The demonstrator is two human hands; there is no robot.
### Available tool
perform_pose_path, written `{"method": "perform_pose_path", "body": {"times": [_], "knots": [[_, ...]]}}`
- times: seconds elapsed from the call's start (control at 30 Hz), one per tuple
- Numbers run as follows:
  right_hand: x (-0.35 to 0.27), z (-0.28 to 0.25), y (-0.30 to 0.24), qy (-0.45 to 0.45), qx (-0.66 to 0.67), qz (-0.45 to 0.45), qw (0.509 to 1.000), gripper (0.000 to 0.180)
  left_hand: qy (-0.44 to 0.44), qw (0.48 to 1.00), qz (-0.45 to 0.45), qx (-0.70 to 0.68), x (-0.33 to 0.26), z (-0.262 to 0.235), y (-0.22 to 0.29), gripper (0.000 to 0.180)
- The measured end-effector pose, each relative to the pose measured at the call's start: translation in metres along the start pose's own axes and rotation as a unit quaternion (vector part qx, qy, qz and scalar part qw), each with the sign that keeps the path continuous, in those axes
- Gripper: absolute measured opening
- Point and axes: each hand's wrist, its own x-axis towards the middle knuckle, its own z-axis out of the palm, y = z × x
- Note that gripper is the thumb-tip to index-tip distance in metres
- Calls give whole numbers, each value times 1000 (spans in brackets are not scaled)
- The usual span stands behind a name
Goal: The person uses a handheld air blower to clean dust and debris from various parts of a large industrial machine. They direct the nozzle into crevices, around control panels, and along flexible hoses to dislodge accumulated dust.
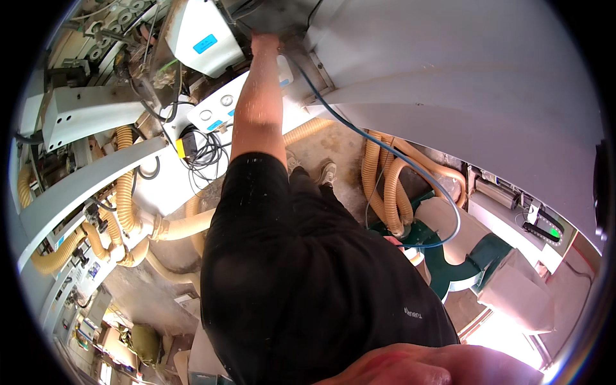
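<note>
My left arm stretches far forward, and my left hand [264,45] reaches into a dark gap beside a white machine housing [204,42]. Its fingers are lost in the shadow there, so what it touches is hidden. Below that forearm sits a white panel with round gauges [226,101]. A thin blue hose [366,133] runs from the gap, loops to the right and comes back to my right side. There, a small part of my right hand [393,240] shows past my black shirt, closed at the hose's end. My body hides the rest of it.
A large grey machine cover [468,58] fills the upper right. Ribbed beige ducts [393,192] stand beside a green dust collector with cloth bags [475,263]. At left are more ducts [125,183], a white curved frame [90,183] and a coiled black cable [204,151].
</note>
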Motion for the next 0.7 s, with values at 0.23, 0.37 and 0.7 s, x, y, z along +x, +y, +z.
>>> {"method": "perform_pose_path", "body": {"times": [0.23,0.37,0.7], "knots": [[57,-19,57,-27,39,40,998,19,-99,860,-161,-474,-248,-41,129,73],[49,8,-39,-12,-116,-9,993,22,-76,856,-170,-483,-323,-72,128,64],[105,-7,3,-24,-75,-54,995,25,-120,954,-68,-267,-257,-124,35,61]]}}
